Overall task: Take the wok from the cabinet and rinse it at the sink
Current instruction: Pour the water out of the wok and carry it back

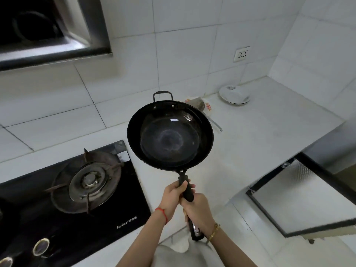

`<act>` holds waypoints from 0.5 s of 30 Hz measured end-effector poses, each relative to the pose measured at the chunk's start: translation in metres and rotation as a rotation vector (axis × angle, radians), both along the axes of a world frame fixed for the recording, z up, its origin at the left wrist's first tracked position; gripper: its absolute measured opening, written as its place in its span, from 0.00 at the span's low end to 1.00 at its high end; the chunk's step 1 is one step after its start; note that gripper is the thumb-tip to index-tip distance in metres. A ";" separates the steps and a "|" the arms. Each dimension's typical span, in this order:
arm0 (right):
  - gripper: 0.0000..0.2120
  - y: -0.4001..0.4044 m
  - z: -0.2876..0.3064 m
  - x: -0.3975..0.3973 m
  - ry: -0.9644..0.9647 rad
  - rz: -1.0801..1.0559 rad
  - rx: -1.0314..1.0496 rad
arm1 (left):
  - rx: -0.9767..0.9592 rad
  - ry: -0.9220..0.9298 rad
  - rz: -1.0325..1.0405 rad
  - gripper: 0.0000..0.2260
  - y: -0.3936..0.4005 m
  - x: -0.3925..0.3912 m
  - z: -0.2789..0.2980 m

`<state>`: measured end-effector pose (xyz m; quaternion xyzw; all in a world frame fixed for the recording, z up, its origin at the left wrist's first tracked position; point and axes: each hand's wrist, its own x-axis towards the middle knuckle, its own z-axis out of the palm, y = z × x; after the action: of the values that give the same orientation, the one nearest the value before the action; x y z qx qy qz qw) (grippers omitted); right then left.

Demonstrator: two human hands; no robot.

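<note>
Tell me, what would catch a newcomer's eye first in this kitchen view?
The black wok at the centre, held up over the white counter by its long handle, which the left hand and right hand both grip. To its left sits a black gas stove; a white dish rests near the back corner.

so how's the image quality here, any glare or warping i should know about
Head view: wide-angle warping bends the tile lines and counter edges toward the borders; a small bright rectangular glare sits on the wok interior; the range hood at upper left is nearly black, with little detail; lighting is soft and even, with faint shadows; the left hand and right hand on the handle are reasonably sharp.
</note>
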<state>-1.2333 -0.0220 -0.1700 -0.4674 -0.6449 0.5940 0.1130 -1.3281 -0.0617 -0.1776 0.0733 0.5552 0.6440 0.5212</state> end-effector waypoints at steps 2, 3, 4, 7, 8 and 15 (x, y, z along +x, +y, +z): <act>0.13 0.016 -0.002 -0.008 -0.017 0.038 -0.010 | -0.009 -0.006 0.047 0.10 0.013 -0.005 -0.001; 0.13 0.024 -0.003 -0.011 -0.025 0.057 -0.021 | -0.016 -0.015 0.075 0.10 0.018 -0.007 -0.001; 0.12 0.031 -0.003 -0.014 -0.030 0.079 -0.032 | -0.023 -0.022 0.102 0.10 0.024 -0.009 -0.002; 0.11 0.052 -0.002 -0.020 -0.030 0.141 -0.055 | -0.037 -0.031 0.170 0.10 0.040 -0.013 -0.003; 0.11 0.058 -0.003 -0.021 -0.034 0.160 -0.055 | -0.043 -0.033 0.190 0.10 0.045 -0.012 -0.005; 0.11 0.094 -0.013 -0.022 -0.055 0.269 -0.060 | -0.075 -0.048 0.293 0.10 0.073 -0.008 -0.015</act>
<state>-1.2548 0.0722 -0.1828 -0.3960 -0.6864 0.6099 0.0006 -1.3360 0.0116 -0.1931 -0.0432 0.5710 0.6935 0.4372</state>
